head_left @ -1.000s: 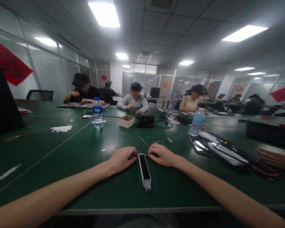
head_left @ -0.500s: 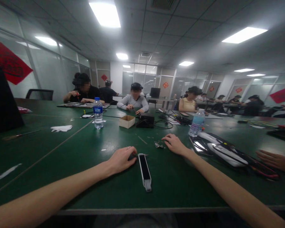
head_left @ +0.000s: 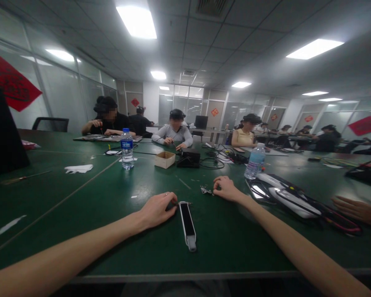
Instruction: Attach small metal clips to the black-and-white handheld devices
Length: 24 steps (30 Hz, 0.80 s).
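Observation:
A slim device with a dark strip and white frame [head_left: 188, 222] lies on the green table, its grey end toward me. My left hand [head_left: 159, 209] rests just left of its far end, fingers loosely bent and the thumb apart, with nothing plainly held. My right hand [head_left: 227, 189] lies farther forward, its fingertips curled together at the table top. Whatever they pinch, if anything, is too small to make out. Right beside those fingertips sits a little cluster of small metal parts [head_left: 205, 190].
Water bottles [head_left: 127, 154] [head_left: 255, 161] stand left and right. Beyond the hands are an open box [head_left: 165, 159], a black device [head_left: 188, 158] and tangled cables. White-and-black appliances [head_left: 293, 201] lie at right, near another person's hand [head_left: 357, 209]. Other people sit around the table.
My right hand's fingers have curled in and drawn slightly back beside the metal parts. My left hand has hardly moved; a dark gap under its fingers looks smaller. The view has shifted slightly.

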Available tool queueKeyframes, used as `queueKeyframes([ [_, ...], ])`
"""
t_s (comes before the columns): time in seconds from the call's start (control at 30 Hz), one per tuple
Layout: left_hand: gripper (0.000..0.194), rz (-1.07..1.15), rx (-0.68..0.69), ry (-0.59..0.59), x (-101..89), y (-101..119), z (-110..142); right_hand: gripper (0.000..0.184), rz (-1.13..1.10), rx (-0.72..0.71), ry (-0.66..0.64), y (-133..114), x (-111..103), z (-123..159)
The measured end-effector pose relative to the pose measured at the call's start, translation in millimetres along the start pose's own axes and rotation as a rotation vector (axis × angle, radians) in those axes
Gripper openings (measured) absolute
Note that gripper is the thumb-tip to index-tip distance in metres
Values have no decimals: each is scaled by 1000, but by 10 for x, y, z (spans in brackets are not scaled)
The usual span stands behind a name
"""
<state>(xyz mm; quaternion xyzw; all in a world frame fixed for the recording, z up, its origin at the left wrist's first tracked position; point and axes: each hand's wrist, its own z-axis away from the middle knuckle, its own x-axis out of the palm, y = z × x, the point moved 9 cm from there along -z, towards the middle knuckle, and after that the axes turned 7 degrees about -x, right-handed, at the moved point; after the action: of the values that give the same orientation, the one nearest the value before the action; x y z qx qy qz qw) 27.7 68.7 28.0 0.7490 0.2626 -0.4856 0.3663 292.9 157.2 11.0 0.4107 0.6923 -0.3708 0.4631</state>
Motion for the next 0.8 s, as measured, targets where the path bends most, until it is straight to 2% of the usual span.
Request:
queueKeyframes([
  [0.17,18,18,10,8,-27,21,24,6,33,-116,96,-256,-186,27],
  [0.37,19,2,27,21,-70,51,38,4,-77,-316,269,-798,-421,130],
  [0.5,18,-19,35,61,-108,78,44,8,-174,-487,263,-1271,-399,254],
  [0.6,19,-28,41,71,-121,93,49,10,-212,-582,238,-1524,-363,326],
  [0.7,18,-30,47,64,-117,97,46,11,-225,-635,216,-1623,-337,360],
  [0.8,16,-27,46,61,-114,94,42,12,-242,-644,212,-1598,-331,364],
])
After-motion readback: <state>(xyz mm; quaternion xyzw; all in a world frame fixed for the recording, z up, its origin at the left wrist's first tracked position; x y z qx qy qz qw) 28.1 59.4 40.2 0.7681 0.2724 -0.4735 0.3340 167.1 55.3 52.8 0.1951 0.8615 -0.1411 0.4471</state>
